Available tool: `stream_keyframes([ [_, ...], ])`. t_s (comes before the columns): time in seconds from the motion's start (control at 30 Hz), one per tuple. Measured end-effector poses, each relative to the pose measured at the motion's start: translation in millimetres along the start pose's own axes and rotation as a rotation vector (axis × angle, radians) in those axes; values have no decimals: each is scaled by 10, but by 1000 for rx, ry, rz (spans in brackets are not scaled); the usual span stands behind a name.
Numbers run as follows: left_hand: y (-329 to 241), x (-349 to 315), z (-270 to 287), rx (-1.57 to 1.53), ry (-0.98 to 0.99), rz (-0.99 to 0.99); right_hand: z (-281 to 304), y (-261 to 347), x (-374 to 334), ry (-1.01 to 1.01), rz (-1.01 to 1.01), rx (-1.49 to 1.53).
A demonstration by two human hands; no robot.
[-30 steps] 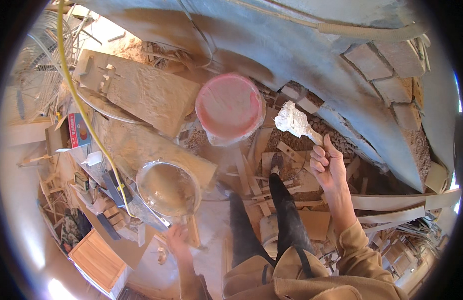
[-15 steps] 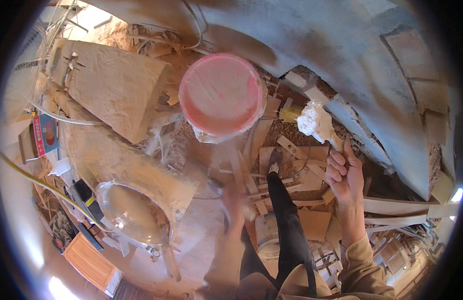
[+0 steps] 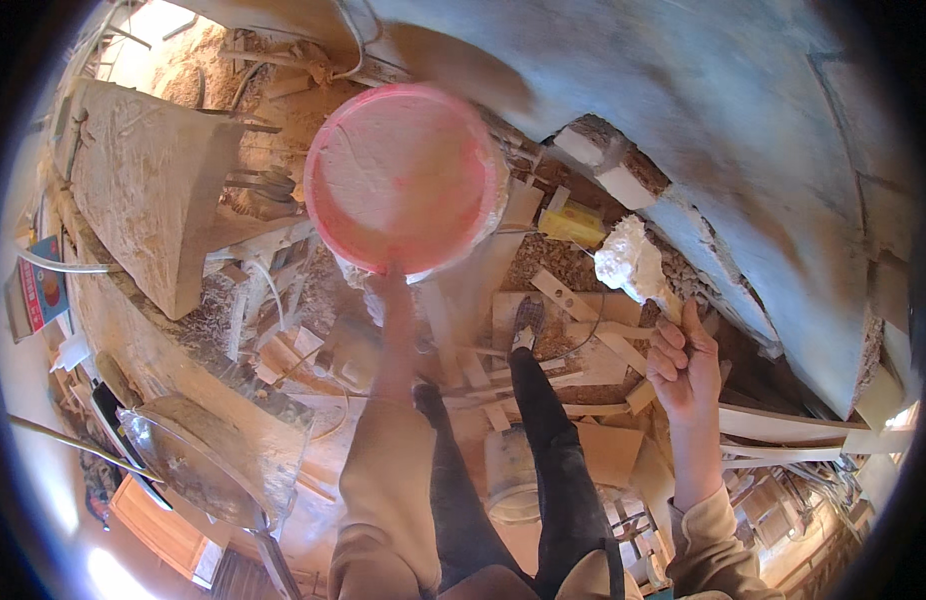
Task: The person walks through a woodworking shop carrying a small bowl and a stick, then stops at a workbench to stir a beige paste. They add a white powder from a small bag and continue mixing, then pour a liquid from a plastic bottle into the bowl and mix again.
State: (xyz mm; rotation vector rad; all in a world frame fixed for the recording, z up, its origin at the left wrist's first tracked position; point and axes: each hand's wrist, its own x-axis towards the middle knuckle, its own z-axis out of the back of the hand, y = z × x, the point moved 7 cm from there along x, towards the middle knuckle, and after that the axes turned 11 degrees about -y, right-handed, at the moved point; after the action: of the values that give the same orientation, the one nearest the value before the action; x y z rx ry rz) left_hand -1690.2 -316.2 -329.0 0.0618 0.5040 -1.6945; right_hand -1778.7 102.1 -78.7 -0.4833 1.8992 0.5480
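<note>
My right hand [image 3: 686,360] is closed round the wooden handle of a tool [image 3: 631,262] whose head is a shaggy white clump. Whether it is a brush cannot be made out. Ahead and to the left is a round pink tub [image 3: 328,215], its inside coated with pale dusty material. My left hand [image 3: 391,270] reaches to the tub's near rim. That hand is smeared by motion, so its fingers do not show clearly. Below the right side of the tub lies a yellow block-like object [image 3: 573,224], close to the white clump.
A large, rough bluish slab [image 3: 683,100] slants across the right. Wood strips and offcuts [image 3: 573,300] litter the floor around my feet. A pale block [image 3: 148,180] stands at far left, above a glossy-edged panel [image 3: 193,450]. A bucket [image 3: 511,480] sits between my legs.
My left hand has swung forward from beside my legs up to the tub's near rim. The view has shifted slightly, and my right hand keeps its grip on the white-headed tool.
</note>
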Motion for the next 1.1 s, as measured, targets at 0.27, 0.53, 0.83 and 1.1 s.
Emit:
stream_keyframes([
  [0.27,-167,-136,474,-365,177,252,-5,287,-95,21,26,7],
  [0.53,259,-1385,1528,-770,320,599,-472,486,-183,100,50,-173],
  [0.83,1596,-2472,2268,-513,238,891,-1434,-118,472,152,380,-770],
  [1.1,2356,-2669,2327,-488,168,951,-2159,-1402,1800,446,1150,-1658],
])
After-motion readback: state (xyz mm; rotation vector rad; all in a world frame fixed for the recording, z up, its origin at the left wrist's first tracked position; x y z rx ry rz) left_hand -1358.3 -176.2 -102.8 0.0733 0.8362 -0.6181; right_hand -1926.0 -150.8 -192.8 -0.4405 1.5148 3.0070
